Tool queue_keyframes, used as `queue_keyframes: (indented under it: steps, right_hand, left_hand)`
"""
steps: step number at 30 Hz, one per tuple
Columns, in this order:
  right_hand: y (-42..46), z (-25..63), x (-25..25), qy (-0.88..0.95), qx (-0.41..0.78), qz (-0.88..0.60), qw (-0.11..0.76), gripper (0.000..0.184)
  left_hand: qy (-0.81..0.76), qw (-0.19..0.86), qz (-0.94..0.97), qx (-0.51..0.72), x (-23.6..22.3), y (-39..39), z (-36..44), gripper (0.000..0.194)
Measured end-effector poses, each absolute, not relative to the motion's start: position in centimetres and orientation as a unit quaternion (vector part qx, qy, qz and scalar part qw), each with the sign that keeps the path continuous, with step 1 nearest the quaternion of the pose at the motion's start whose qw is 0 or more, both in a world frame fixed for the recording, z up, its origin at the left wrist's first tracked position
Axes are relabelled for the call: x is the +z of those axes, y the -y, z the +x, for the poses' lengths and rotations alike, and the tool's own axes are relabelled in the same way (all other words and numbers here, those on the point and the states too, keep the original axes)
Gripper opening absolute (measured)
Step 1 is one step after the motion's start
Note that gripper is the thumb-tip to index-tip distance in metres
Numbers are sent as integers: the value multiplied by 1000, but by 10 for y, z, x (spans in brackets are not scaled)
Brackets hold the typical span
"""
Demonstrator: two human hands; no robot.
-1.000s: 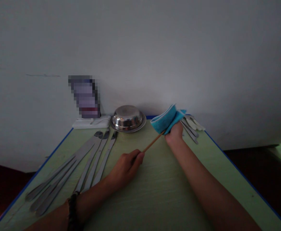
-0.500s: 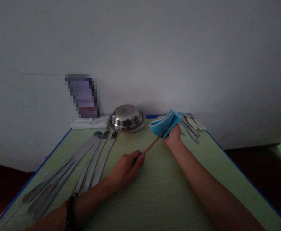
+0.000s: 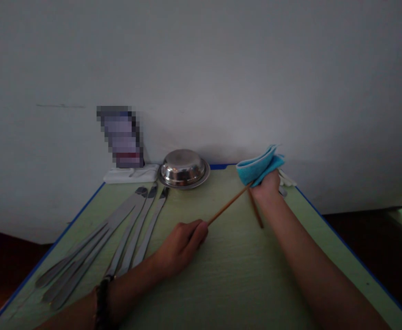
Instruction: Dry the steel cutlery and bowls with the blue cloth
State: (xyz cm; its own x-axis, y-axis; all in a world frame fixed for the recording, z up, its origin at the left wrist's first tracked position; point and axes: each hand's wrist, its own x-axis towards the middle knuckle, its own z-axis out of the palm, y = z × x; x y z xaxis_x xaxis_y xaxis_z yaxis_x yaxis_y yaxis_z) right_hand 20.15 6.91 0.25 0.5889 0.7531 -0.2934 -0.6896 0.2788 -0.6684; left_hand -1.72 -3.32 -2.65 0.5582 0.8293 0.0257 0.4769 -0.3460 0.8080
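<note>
My left hand (image 3: 183,245) is closed around the near end of a thin wooden chopstick (image 3: 228,206), above the middle of the table. Its other end runs up into a folded blue cloth (image 3: 256,169). That cloth is gripped by my right hand (image 3: 268,188), whose fingers are mostly hidden behind it. Below the right hand, a second brown chopstick (image 3: 256,211) lies on the table, its far end covered by the hand and cloth. Past the right wrist, pale handles (image 3: 286,178) of some utensils show at the table's far right corner.
An upside-down steel bowl (image 3: 183,169) sits at the back edge. Left of it, a blurred phone (image 3: 121,137) stands on a white base (image 3: 132,175). Several metal table knives (image 3: 107,229) lie along the left side of the green table (image 3: 207,288). A wall rises behind.
My right hand and the blue cloth have slid right and away along the chopstick, exposing more of it. The second chopstick on the table has come into view. My left hand stays nearly still.
</note>
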Motion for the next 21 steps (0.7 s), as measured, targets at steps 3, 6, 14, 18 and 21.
queue_keyframes:
  steps: [3,6,14,18,21]
  right_hand:
    - [-68,198,1,50,438,-404,802,15]
    - [-66,186,-6,86,450,-412,788,15]
    - [-58,162,-8,100,467,-412,776,13]
    - [-51,144,-11,126,508,-413,745,21]
    - [-48,137,-16,159,522,-406,733,23]
  left_hand:
    - [-422,390,784,235,-27,33,-18,37]
    - [-434,381,779,244,-27,33,-19,38]
    - [-459,366,777,227,-27,32,-18,37]
    - [-469,366,774,220,-26,32,-16,38]
    - [-463,368,775,223,-25,33,-15,38]
